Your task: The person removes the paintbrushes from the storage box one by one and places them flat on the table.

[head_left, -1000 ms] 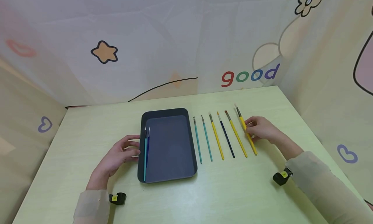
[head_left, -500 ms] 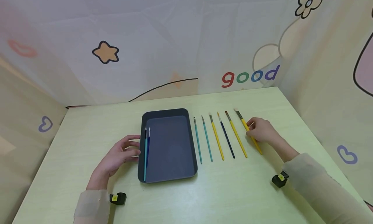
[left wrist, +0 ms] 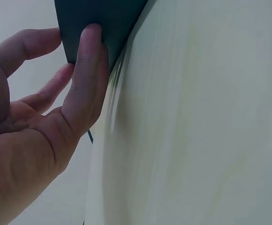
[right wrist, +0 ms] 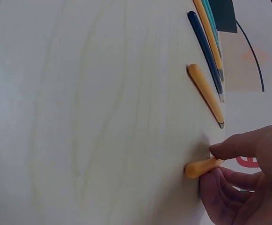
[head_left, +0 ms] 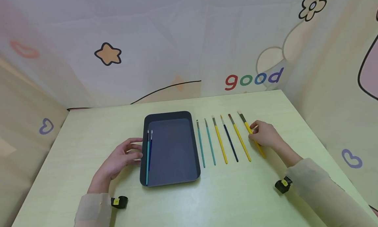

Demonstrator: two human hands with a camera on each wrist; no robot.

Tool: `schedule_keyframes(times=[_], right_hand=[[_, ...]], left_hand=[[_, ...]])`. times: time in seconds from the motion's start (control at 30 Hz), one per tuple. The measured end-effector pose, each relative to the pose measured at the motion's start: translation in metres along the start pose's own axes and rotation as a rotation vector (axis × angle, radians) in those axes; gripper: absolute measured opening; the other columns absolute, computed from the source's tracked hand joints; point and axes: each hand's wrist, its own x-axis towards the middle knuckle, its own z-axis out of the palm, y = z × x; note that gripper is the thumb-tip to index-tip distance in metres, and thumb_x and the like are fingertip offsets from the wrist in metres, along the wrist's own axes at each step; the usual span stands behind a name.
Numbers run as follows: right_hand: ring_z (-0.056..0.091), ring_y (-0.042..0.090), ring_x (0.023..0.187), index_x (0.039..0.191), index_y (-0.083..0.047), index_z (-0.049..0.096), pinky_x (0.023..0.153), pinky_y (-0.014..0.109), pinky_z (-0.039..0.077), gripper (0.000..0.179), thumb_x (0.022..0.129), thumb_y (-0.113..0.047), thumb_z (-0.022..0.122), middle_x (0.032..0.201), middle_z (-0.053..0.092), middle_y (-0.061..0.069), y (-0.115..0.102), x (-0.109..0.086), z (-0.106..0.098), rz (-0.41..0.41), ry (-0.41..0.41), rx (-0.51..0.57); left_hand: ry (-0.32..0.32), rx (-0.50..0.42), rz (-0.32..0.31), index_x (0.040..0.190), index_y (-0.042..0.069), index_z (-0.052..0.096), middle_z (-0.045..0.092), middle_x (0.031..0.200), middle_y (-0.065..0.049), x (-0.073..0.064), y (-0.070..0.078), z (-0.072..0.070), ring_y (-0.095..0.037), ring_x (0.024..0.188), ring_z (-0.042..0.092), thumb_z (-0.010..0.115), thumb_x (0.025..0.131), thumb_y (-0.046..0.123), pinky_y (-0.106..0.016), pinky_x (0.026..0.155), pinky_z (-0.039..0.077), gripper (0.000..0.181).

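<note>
At the right end of a row of brushes, my right hand [head_left: 266, 135] pinches a thick yellow paintbrush [head_left: 261, 150] between thumb and fingers. Its pale bristles point away from me. In the right wrist view the rounded yellow handle end [right wrist: 199, 169] shows close to the table. My left hand [head_left: 120, 158] touches the left outer wall of a dark grey tray [head_left: 175, 151] with its fingertips, fingers spread and slightly bent. Inside the tray, along its left side, lie a teal paintbrush [head_left: 147, 163] and a dark blue paintbrush [head_left: 150, 153].
Between tray and right hand lie two teal paintbrushes [head_left: 200, 145] [head_left: 210, 143], a thin yellow paintbrush [head_left: 220, 141], a navy paintbrush [head_left: 230, 140] and another yellow paintbrush [head_left: 240, 139], roughly parallel. A printed cloth [head_left: 165, 50] stands behind the pale table [head_left: 224, 194].
The yellow paintbrush in my right hand has turned slightly, its handle end swinging right and its bristles shifting toward me. My left hand stays at the tray.
</note>
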Motion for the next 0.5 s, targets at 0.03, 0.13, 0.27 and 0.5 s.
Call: schedule_keyframes(times=[0.03,0.13,0.27,0.5], right_hand=[[0.055,0.022,0.068,0.122,0.009,0.056,0.057,0.03,0.05,0.037,0.093,-0.01,0.07,0.093,0.06,0.016,0.0001,-0.0001,0.0001,-0.006,0.002,-0.002],[0.056,0.021,0.066,0.12,0.01,0.057,0.057,0.03,0.05,0.036,0.092,-0.009,0.07,0.092,0.061,0.016,0.0,-0.0006,0.0002,-0.026,0.005,-0.003],[0.056,0.02,0.065,0.12,0.01,0.056,0.056,0.03,0.051,0.037,0.093,-0.01,0.071,0.092,0.061,0.016,-0.0013,-0.0017,-0.0004,-0.032,-0.003,0.01],[0.057,0.021,0.066,0.123,0.009,0.055,0.058,0.029,0.051,0.042,0.095,-0.017,0.072,0.093,0.061,0.017,-0.0035,-0.0031,-0.0043,0.003,-0.021,0.009]], left_hand=[[-0.001,0.0,0.0,0.151,0.004,0.041,0.051,0.131,-0.027,-0.0001,0.0001,-0.0001,-0.033,0.104,0.062,0.061,0.099,0.002,-0.042,0.089,0.059,0.056],[0.0,0.001,0.003,0.151,0.003,0.041,0.051,0.131,-0.027,-0.0001,0.0003,-0.0006,-0.033,0.104,0.062,0.062,0.099,0.002,-0.042,0.088,0.059,0.056],[0.001,-0.001,0.0,0.151,0.003,0.041,0.051,0.132,-0.027,-0.0001,0.0005,-0.0012,-0.033,0.105,0.062,0.062,0.099,0.002,-0.041,0.088,0.059,0.056],[-0.004,-0.001,-0.01,0.152,0.004,0.04,0.05,0.133,-0.027,0.0007,-0.0003,-0.0012,-0.033,0.105,0.062,0.063,0.099,0.004,-0.042,0.089,0.059,0.057]])
